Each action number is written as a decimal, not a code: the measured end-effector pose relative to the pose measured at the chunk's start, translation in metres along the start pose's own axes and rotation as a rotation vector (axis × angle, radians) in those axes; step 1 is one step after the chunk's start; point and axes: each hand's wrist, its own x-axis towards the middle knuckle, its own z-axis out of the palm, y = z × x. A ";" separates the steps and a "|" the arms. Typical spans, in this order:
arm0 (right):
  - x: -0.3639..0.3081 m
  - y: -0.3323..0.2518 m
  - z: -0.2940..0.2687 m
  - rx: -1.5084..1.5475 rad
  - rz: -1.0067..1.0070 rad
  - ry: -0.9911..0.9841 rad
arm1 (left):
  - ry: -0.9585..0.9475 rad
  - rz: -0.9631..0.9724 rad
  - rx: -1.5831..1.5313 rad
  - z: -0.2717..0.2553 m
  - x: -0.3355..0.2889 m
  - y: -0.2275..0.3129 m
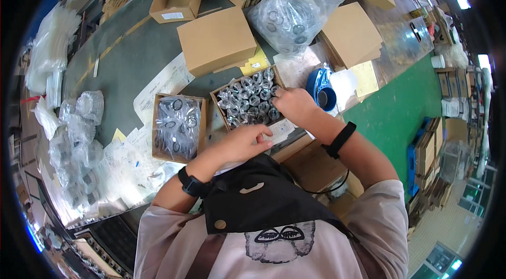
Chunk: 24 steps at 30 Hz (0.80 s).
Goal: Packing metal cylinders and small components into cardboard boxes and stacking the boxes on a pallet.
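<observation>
Packing step: right hand [293, 104] fingers curled down onto bagged silver metal fittings in the small open cardboard box [247, 97] near the desk's front edge. Left hand [243, 143] pinches something at the box's near rim; can't tell what. Next move needs seating parts level.

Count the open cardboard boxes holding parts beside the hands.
2: the box of metal rings under the right hand, and the box of bagged rings left of the left hand. Others may be hidden.
</observation>
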 end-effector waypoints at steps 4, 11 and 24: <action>-0.007 0.007 -0.019 0.030 -0.081 -0.009 | -0.041 -0.093 -0.153 0.021 -0.010 -0.012; -0.058 -0.065 -0.115 0.304 -0.061 0.349 | -0.152 -0.239 -1.650 0.023 -0.006 0.036; 0.000 0.004 0.011 0.692 0.040 0.084 | 0.198 -0.178 -1.821 0.012 -0.067 -0.017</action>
